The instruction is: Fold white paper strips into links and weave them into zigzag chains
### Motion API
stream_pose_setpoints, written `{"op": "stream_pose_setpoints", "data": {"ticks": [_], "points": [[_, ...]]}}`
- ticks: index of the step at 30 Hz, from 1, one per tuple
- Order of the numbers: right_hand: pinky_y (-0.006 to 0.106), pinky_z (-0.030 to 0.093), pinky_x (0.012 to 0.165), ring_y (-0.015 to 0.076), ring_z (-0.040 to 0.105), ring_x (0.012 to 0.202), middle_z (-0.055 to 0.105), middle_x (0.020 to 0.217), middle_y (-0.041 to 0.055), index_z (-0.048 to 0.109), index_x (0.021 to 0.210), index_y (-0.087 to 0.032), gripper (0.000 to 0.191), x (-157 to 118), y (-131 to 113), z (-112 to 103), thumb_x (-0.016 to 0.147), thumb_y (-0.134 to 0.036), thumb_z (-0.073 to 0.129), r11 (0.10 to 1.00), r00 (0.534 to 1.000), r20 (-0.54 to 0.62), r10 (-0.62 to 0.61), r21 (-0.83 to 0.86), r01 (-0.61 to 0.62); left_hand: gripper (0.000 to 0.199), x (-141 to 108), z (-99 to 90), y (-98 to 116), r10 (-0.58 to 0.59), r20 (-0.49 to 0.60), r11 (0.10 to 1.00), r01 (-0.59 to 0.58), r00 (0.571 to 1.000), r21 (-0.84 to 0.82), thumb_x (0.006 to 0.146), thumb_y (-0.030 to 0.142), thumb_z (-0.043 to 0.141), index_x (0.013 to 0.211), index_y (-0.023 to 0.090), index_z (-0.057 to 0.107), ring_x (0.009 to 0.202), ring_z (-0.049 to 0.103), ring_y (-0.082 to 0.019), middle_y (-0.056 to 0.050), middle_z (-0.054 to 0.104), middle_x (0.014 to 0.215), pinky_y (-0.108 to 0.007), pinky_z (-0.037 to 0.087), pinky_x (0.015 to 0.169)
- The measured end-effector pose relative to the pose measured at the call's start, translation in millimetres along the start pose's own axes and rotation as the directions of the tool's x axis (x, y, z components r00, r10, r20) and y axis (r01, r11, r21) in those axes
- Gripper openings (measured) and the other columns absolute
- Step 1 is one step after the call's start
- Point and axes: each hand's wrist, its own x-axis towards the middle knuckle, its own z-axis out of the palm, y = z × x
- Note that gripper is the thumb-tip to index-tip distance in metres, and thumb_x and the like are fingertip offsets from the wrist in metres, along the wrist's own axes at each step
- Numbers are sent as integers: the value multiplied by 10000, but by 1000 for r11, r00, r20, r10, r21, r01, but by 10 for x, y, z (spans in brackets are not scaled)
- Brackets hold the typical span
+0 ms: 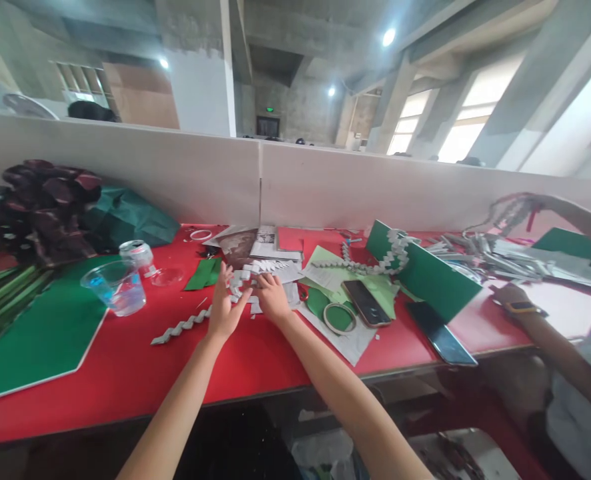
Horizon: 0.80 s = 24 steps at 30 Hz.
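A zigzag chain of folded white paper [183,328] lies on the red table, its far part passing behind my left hand. My left hand [224,312] is beside it, palm turned inward, fingers raised and thumb apart, holding nothing. With fingers bent down, my right hand [274,301] appears to grip the folded paper chain near my left thumb; its fingertips are partly hidden. More folded white paper pieces [265,265] lie just beyond both hands. A green paper piece [203,273] is left of them.
A plastic cup [120,290] and a can [138,255] stand on the left. To the right lie a tape roll [339,319], a phone [367,302] and a dark tablet-like slab [440,333]. An upright green board [425,277] separates a neighbour's hand [513,300] and paper strips [495,257].
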Motion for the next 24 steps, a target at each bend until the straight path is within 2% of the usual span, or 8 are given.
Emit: {"op": "stream_pose_setpoints", "data": {"ticks": [4, 7, 10, 12, 14, 16, 20, 24], "points": [[438, 225, 1056, 259, 324, 1309, 459, 1402, 33, 567, 1268, -382, 444, -8, 50, -70, 920, -140, 437, 993, 993, -32, 110, -31, -111, 683, 17, -7, 34, 16, -156, 993, -34, 988, -116, 818, 397, 604, 1407, 236, 297, 1196, 511, -243, -130, 513, 1296, -385, 383, 1043], [452, 162, 1086, 247, 247, 1371, 401, 1453, 20, 589, 1241, -381, 452, -39, 123, -120, 903, -115, 451, 984, 981, -77, 178, -7, -179, 609, 29, -31, 15, -43, -235, 983, -1, 971, -184, 831, 380, 580, 1374, 236, 345, 1000, 606, -210, -106, 584, 1150, -359, 468, 924], [455, 155, 1084, 235, 235, 1376, 364, 1476, 0, 596, 1224, -388, 492, -73, 220, -137, 875, -75, 448, 959, 948, -144, 282, 63, -276, 523, 57, -68, -32, -104, -307, 979, 43, 946, -199, 814, 378, 592, 1289, 221, 439, 905, 619, -192, -91, 601, 1100, -336, 489, 862], [453, 182, 1070, 242, 255, 1357, 385, 1455, 11, 608, 1209, -371, 499, -88, 293, -129, 857, -61, 438, 917, 901, -179, 396, 131, -377, 435, 81, -85, -70, -148, -320, 973, 80, 936, -216, 820, 387, 568, 1212, 208, 499, 862, 617, -187, -81, 623, 1052, -331, 492, 836], [447, 221, 1049, 255, 277, 1332, 409, 1423, 32, 622, 1189, -337, 495, -95, 369, -115, 836, -55, 421, 853, 834, -198, 515, 209, -478, 373, 105, -87, -110, -207, -315, 956, 123, 926, -266, 812, 398, 559, 1126, 196, 552, 818, 613, -181, -61, 642, 957, -326, 496, 810], [440, 245, 1034, 259, 301, 1305, 422, 1394, 45, 633, 1167, -312, 501, -98, 443, -100, 811, -47, 401, 795, 773, -219, 596, 294, -530, 353, 129, -75, -150, -288, -298, 920, 177, 910, -350, 774, 402, 589, 1055, 188, 585, 783, 616, -172, -39, 641, 874, -318, 500, 788], [423, 265, 1024, 246, 353, 1257, 462, 1331, 55, 659, 1098, -282, 506, -104, 582, -79, 754, -40, 377, 721, 676, -300, 673, 470, -509, 372, 176, -68, -214, -478, -198, 766, 296, 856, -571, 694, 370, 631, 1011, 180, 585, 691, 637, -156, -12, 630, 802, -317, 531, 704], [357, 310, 1002, 221, 450, 1161, 539, 1209, 93, 659, 1044, -209, 456, -117, 751, -58, 722, -79, 365, 646, 573, -354, 739, 614, -454, 333, 221, -134, -269, -559, -179, 659, 303, 809, -688, 662, 336, 625, 954, 186, 569, 613, 651, -158, 9, 622, 748, -328, 552, 646]]}}
